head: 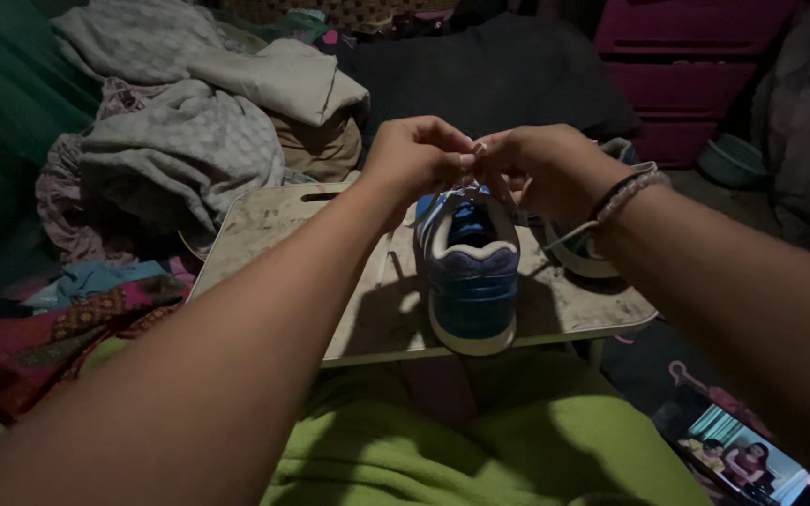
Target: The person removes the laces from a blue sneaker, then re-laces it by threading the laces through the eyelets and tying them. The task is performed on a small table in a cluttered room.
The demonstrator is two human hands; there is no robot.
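Nearest to you: green fabric across your lap, with a lit phone screen lying at the near right corner. Patterned red cloth sits near left.

Just beyond the lap is a small worn tray table, pale top, slot handle at its far edge. The blue sneaker stands on it, heel toward you, heel end just over the near edge, white sole showing. A second shoe lies right of it on the same table, mostly hidden behind your right wrist.

Both your forearms reach in over the table. Your left hand and right hand meet above the sneaker's tongue, fingers curled, knuckles almost touching. Both are pinching the white lace at the top of the shoe; only a short bit of lace shows between the fingertips. Braided bracelet on your right wrist.

Farther back: heap of grey and beige laundry far left, dark cloth behind the hands, magenta drawer unit far right with a bowl at its base.
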